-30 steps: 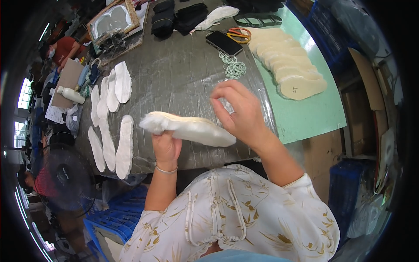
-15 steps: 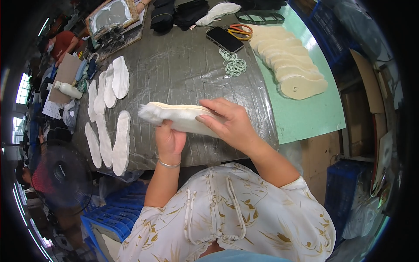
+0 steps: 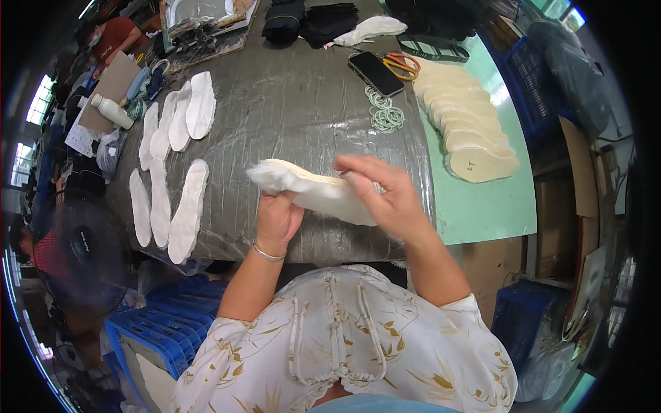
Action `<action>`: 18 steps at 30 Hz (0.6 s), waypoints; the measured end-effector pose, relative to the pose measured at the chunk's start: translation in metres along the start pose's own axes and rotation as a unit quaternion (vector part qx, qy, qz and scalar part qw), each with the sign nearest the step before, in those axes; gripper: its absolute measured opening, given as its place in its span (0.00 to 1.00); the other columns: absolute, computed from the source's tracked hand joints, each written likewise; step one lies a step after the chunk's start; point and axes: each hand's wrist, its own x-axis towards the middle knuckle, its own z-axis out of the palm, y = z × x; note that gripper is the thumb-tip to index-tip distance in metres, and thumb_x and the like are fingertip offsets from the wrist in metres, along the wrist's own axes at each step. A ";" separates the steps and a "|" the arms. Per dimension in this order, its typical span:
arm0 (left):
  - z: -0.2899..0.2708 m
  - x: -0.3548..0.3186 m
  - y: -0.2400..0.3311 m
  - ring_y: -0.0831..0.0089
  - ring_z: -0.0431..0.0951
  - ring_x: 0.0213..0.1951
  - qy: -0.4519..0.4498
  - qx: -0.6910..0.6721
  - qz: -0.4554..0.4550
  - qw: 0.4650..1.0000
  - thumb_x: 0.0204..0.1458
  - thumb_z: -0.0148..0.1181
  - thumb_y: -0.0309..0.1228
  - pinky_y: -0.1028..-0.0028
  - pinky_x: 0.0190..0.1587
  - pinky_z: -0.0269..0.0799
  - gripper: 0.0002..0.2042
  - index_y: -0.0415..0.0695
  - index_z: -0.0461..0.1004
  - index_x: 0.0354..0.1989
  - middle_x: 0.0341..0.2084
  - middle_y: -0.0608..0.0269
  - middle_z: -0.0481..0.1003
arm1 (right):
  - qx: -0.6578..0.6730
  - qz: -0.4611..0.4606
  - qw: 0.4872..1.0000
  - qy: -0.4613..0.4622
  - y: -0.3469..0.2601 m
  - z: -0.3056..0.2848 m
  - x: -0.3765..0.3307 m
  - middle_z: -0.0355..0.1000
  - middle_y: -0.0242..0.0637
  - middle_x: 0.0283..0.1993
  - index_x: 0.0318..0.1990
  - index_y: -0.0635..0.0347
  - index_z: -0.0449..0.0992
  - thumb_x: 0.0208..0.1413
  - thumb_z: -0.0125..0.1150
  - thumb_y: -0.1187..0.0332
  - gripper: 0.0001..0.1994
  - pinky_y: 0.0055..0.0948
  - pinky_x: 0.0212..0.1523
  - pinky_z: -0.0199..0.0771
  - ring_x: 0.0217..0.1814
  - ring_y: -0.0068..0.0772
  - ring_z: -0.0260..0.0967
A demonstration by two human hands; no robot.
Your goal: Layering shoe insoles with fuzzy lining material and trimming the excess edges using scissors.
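Note:
A thick, white, fluffy insole (image 3: 330, 198) with a cream-coloured layer along its upper edge is held above the near part of the table. It may be more than one piece stacked. From below, my left hand (image 3: 279, 219) grips it near its left, furry end, with the fingers hidden behind it. My right hand (image 3: 391, 196) is closed around its right part, thumb and fingertips pressed together at the upper edge. To the left, several white insoles (image 3: 188, 213) lie in two groups. On the right, a fanned row of cream insoles (image 3: 482, 165) overlaps.
The grey table (image 3: 275, 103) carries a phone (image 3: 376, 73), orange-handled scissors (image 3: 402, 65) and pale green rings (image 3: 387, 118). Black pieces (image 3: 329, 24) lie at the far edge. A green board (image 3: 482, 213) adjoins at right. A fan (image 3: 86, 248) and blue crates (image 3: 165, 330) stand at left; someone works far left.
The view has shifted slightly. My right thumb and fingers have drawn closer together at the insole's upper edge, and its right part tilts a little more downward. My left hand keeps its grip.

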 end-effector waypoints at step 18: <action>0.059 0.016 0.062 0.64 0.77 0.46 -0.223 0.317 0.167 0.907 0.56 0.56 0.20 0.68 0.51 0.72 0.07 0.38 0.77 0.41 0.41 0.54 0.79 | -0.076 -0.194 0.974 -0.087 -0.024 -0.005 0.016 0.77 0.43 0.46 0.52 0.62 0.77 0.54 0.65 0.72 0.17 0.37 0.56 0.69 0.47 0.42 0.75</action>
